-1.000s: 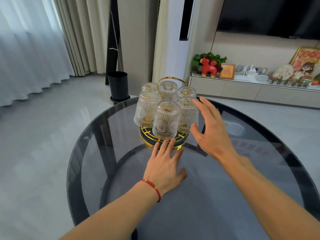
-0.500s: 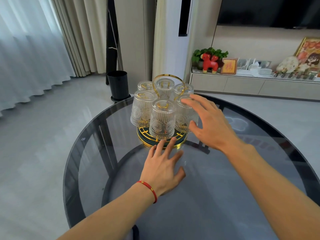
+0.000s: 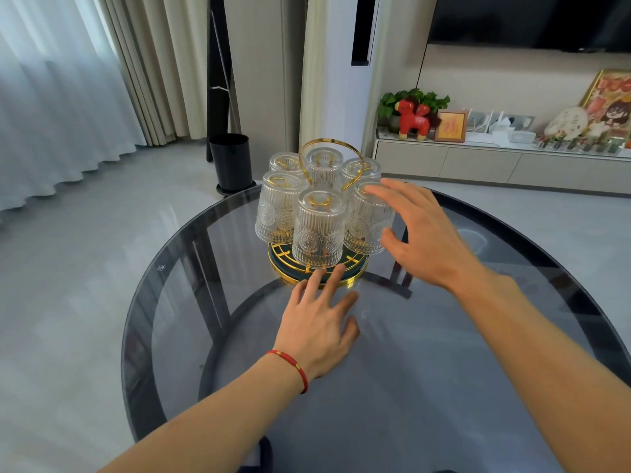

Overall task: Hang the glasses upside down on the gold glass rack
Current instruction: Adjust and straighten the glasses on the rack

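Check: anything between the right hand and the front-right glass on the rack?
Nothing visible. The right hand is open beside the front-right glass, fingers at its upturned base. The left hand lies flat on the table, below that path.

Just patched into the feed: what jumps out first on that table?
A gold glass rack at the far middle of the dark round glass table, with six ribbed glasses hung upside down around its loop handle. The right hand is spread open beside the right-front glass; the left hand, red cord at its wrist, lies flat at the rack's base.
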Tool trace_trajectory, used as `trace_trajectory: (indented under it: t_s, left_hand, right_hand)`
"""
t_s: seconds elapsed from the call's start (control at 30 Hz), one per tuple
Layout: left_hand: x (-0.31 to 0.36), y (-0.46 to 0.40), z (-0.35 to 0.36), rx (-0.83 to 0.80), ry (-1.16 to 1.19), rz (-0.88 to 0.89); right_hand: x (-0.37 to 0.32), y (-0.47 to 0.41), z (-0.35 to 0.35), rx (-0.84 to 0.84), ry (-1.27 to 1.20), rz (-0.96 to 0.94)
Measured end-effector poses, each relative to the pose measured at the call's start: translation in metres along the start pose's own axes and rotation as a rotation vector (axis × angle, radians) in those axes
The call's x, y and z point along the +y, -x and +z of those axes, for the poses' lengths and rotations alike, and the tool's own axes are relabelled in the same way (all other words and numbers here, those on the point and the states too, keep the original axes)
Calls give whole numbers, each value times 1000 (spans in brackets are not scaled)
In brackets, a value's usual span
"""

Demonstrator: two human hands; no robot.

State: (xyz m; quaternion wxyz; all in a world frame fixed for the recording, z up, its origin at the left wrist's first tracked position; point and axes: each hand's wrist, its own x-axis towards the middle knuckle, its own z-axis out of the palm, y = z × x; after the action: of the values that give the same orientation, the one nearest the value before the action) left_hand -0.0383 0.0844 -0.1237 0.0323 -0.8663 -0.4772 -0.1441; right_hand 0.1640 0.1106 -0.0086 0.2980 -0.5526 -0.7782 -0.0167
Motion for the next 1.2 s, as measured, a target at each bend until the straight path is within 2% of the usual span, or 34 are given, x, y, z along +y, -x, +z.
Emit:
trace_trajectory:
  t_s: [0.43,0.57,0.7,0.8,0.97,1.2]
  left_hand:
    - [-1,0,3,27,11,1]
    - [0,0,4,40,24,-3]
    - [2,-1,1,41,35,-22]
    - [2,0,0,52,37,-23]
    - [0,0,2,70,48,-22]
    - [2,0,2,74,46,-42]
  right_hand:
    - [-3,4,-7,25,-12,1]
    - [-8,2,-11,70,-150,100]
    - [-11,-12,-21,105,-392,231]
    - [-11,-37,-29,14,-481,273]
    - [-5,-74,-29,-182,-454,329]
    - [5,-83,-25,-195,-371,324]
